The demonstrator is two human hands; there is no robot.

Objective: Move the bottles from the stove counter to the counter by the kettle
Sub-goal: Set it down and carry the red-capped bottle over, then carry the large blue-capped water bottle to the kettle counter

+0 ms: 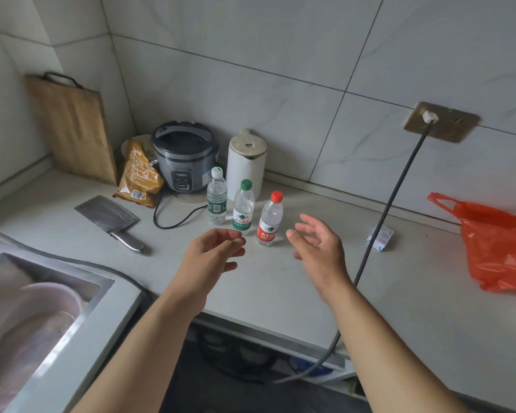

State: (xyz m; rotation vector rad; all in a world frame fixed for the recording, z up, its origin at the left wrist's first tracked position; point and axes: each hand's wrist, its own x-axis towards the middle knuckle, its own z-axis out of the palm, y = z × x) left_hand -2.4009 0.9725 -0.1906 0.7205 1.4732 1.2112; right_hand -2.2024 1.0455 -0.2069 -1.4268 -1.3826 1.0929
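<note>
Three clear water bottles stand upright in a row on the pale counter (280, 281) just in front of the white kettle (245, 162). The left bottle (217, 198) has a white cap and dark green label, the middle bottle (243, 208) a green cap, the right bottle (270, 220) a red cap and red label. My left hand (213, 253) hovers just in front of the green-capped bottle with loosely curled fingers and holds nothing. My right hand (316, 242) hovers to the right of the red-capped bottle, fingers spread, touching nothing.
A grey rice cooker (183, 156), an orange snack bag (139, 177), a cleaver (111, 219) and a leaning cutting board (72, 126) lie left. A sink (42, 308) is at lower left. A black cord (379, 228) hangs from the wall socket (440, 122); an orange plastic bag (498, 242) lies right.
</note>
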